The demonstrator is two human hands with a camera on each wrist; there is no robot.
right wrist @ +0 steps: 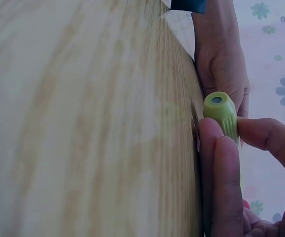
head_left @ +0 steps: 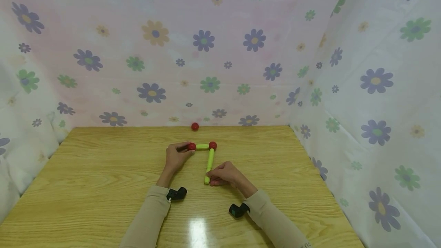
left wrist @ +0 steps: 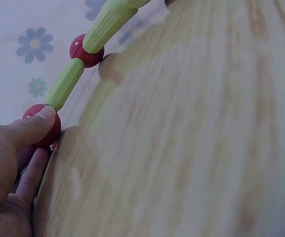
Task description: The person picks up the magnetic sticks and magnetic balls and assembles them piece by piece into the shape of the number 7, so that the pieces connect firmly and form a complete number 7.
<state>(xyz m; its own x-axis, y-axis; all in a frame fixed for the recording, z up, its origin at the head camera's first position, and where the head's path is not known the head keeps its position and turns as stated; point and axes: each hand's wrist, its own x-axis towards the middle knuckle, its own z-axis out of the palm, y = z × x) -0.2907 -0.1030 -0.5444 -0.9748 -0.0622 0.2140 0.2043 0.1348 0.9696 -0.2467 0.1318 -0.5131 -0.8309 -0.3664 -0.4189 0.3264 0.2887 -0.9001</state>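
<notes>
My left hand [head_left: 175,159] pinches a red ball [head_left: 191,146] between thumb and fingers; the left wrist view has the thumb on its top. A short yellow-green rod [head_left: 202,146] joins this ball to a second red ball [head_left: 213,146]. From there a longer yellow-green rod [head_left: 210,158] runs toward the near side of the table. My right hand [head_left: 226,173] pinches that rod close to its free end. In the right wrist view, the rod's end [right wrist: 216,100] shows a dark grey round spot, with two fingers on one side and the thumb opposite.
A loose red ball [head_left: 195,126] sits at the far edge of the wooden table [head_left: 103,171]. Flower-patterned cloth [head_left: 179,49] hangs behind the table and along both sides. Black devices [head_left: 238,210] are strapped to both wrists.
</notes>
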